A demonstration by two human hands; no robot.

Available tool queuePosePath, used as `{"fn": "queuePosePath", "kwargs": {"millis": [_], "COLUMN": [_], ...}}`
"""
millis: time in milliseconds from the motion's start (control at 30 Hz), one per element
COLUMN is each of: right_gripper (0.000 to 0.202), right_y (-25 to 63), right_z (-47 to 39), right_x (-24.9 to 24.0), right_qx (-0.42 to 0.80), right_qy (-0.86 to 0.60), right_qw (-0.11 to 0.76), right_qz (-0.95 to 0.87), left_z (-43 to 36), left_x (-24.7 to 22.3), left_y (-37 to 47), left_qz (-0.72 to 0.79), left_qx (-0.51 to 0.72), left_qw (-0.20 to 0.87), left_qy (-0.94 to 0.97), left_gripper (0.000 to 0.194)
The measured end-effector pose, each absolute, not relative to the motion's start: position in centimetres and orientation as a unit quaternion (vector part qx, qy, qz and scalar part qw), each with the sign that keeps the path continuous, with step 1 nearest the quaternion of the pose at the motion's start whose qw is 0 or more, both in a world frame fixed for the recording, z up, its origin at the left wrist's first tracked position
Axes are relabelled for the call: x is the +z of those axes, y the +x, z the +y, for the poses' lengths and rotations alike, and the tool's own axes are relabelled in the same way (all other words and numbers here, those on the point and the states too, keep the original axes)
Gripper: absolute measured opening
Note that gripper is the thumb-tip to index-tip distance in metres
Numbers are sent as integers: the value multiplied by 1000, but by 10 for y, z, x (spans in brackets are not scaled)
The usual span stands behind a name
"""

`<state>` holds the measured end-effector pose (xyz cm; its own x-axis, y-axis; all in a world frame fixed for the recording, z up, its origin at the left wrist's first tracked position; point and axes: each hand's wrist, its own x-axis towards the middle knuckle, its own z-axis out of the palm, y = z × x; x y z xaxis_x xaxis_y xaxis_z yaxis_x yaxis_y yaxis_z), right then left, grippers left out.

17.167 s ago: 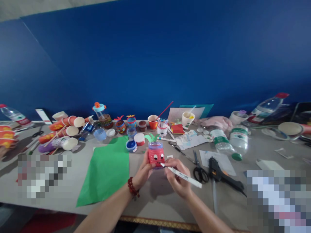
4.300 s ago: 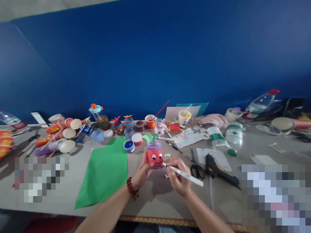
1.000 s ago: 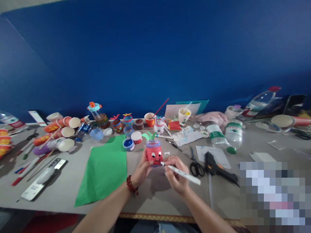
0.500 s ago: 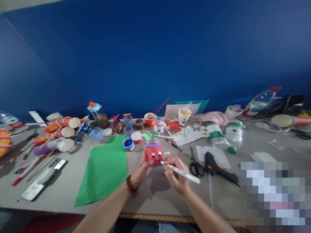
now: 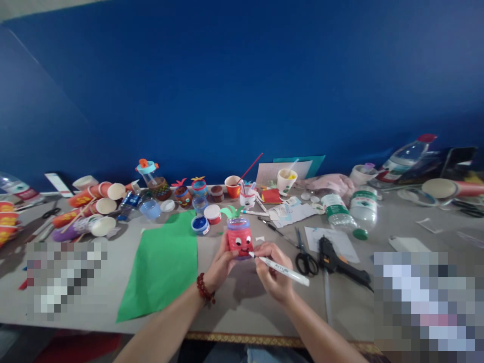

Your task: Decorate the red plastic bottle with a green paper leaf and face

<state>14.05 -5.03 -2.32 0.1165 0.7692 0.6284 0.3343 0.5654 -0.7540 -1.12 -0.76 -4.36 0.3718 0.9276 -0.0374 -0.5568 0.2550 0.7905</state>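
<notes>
Grip: left hand is clasping small red face-painted jar (steadying it) | right hand is pinching white marker pen, tip touching jar.

Soft, even light from above; faint shadows lie under the forearms. Edges bow outward and blur. Two near patches are pixelated.

Two pixelated patches mask parts of the bench: one at its left front, one at the lower right corner, hiding whatever lies there. The left hand covers the near side of the pink jar. The marker carries lettering too small to read. Orange paper cups and a water bottle run off the left edge. Both forearms leave the bottom edge.
</notes>
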Motion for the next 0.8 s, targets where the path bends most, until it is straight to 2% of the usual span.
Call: {"fn": "queuePosePath", "kwargs": {"millis": [800], "right_gripper": [10], "right_y": [142], "right_z": [-50], "right_x": [-24], "right_qx": [175], "right_qy": [-434], "right_qw": [619], "right_qz": [-632], "left_z": [-9], "left_x": [-41], "left_y": [-10], "left_qz": [264], "left_qx": [492], "left_qw": [754], "left_qy": [347], "left_gripper": [66]}}
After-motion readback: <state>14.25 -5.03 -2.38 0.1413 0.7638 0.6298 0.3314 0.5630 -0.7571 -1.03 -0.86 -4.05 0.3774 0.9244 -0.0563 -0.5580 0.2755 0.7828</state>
